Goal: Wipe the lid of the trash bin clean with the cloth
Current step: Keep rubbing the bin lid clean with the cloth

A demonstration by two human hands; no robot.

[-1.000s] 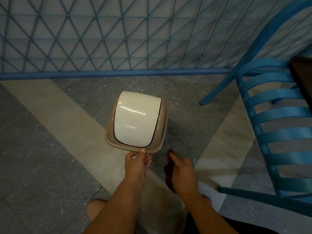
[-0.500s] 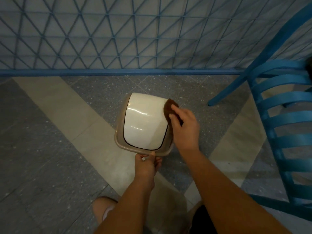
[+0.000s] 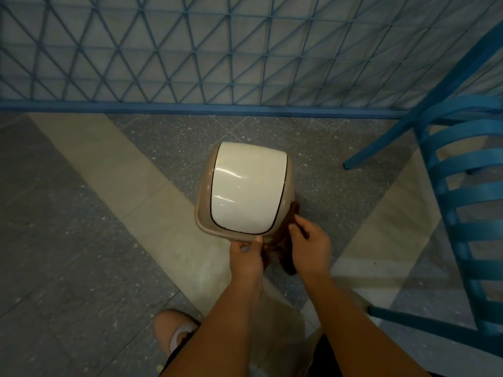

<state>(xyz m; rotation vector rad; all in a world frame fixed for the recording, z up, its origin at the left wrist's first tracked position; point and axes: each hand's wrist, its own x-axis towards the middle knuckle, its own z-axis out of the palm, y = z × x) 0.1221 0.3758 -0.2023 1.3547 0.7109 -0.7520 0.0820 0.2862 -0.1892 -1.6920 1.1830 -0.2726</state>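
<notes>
Down at the near rim of the tan plastic trash bin, I see my left hand pinching the edge below its glossy white curved lid. My right hand grips the dark brown cloth, which hangs beside the bin's right corner, off the lid.

Bare forearms, no sleeves — dark shorts at btm edge, pale slipper w/ white strap.

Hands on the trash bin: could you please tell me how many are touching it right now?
1 for certain. The left hand pinches the near rim of the trash bin. The right hand holds the brown cloth beside the bin's right side; any contact there is hidden.
</notes>
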